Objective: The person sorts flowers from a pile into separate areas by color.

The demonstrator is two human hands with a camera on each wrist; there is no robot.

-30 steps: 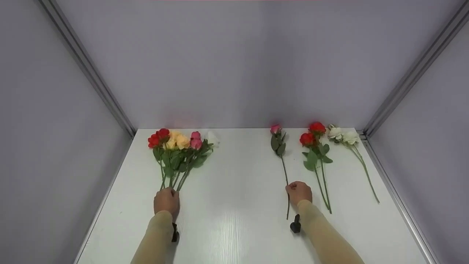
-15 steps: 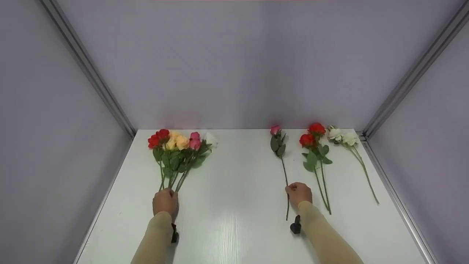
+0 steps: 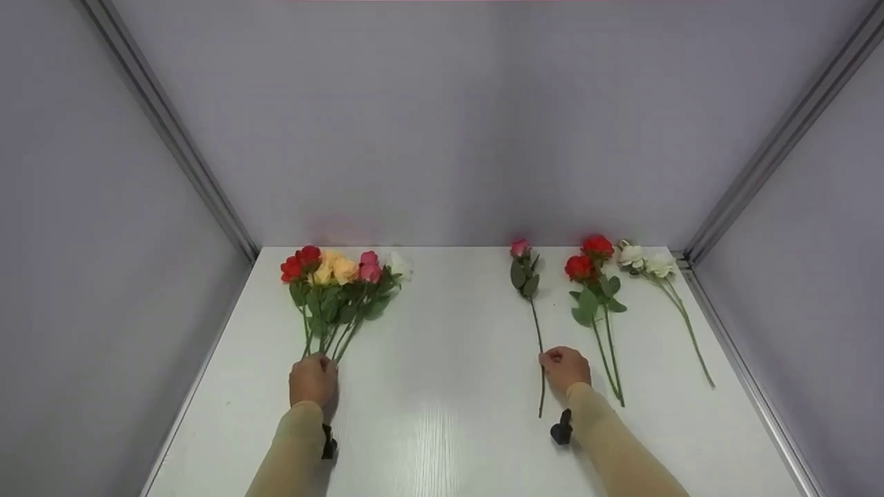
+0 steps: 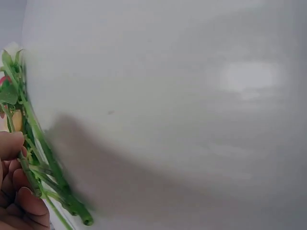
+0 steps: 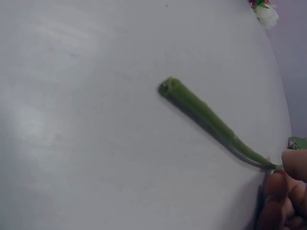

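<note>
On the left of the head view, my left hand [image 3: 313, 381] grips the lower stems of a bunch of flowers, with red blooms [image 3: 301, 262], yellow blooms [image 3: 336, 268], pink roses [image 3: 369, 266] and a white bloom [image 3: 399, 265]. In the left wrist view, thumb and curled fingers pinch at green stems [image 4: 50, 160], whose cut ends stick out past the hand. To the right, my right hand [image 3: 566, 367] pinches a single pink rose [image 3: 520, 248] low on its thin stem. That stem's cut end [image 5: 201, 112] points away from the fingers over the white surface in the right wrist view.
Two red flowers [image 3: 588, 258] with long stems lie just right of my right hand. Farther right lie white flowers [image 3: 645, 261]. A grey wall [image 3: 414, 124] stands behind the white table [image 3: 442, 331], and side panels with metal rails [image 3: 173, 138] flank it.
Both hands keep their hold on the stems and the flowers stay where they were. The head view has only shifted very slightly.
</note>
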